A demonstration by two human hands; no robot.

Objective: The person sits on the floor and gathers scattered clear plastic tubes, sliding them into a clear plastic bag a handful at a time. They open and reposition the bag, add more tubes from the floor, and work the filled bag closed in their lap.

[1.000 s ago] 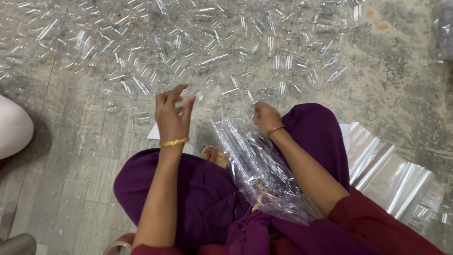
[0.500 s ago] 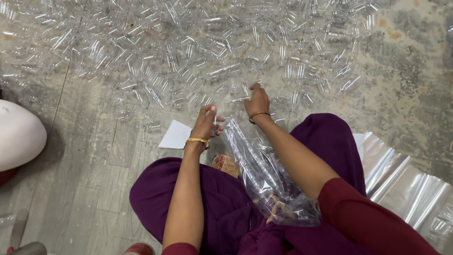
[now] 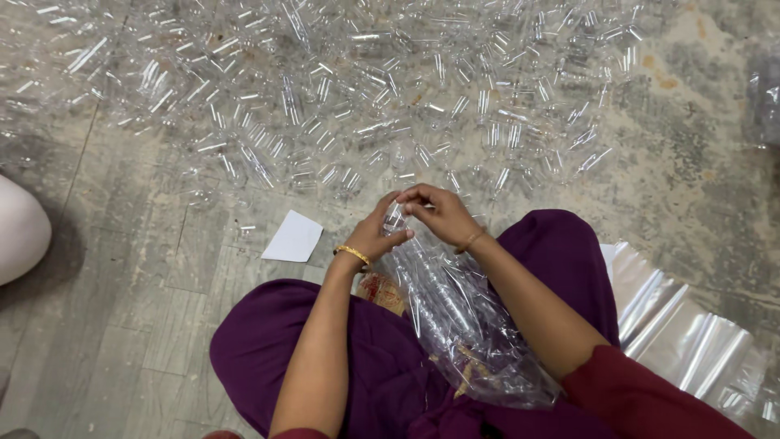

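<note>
Glossy clear plastic bag (image 3: 467, 325) and tubes (image 3: 357, 106); matt white paper (image 3: 293, 237); rough, worn stone floor (image 3: 114, 325).

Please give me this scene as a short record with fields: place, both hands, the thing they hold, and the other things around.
place: worn grey floor, the person sits on it
left hand: at the mouth of the clear plastic bag, gold bangle on the wrist
right hand: fingertips pinch a small clear piece at the bag's mouth
bag: lies along the lap, filled with clear pieces
ahead: wide heap of small clear plastic bottles
beside: white paper slip; clear plastic sheets at the person's right
</note>
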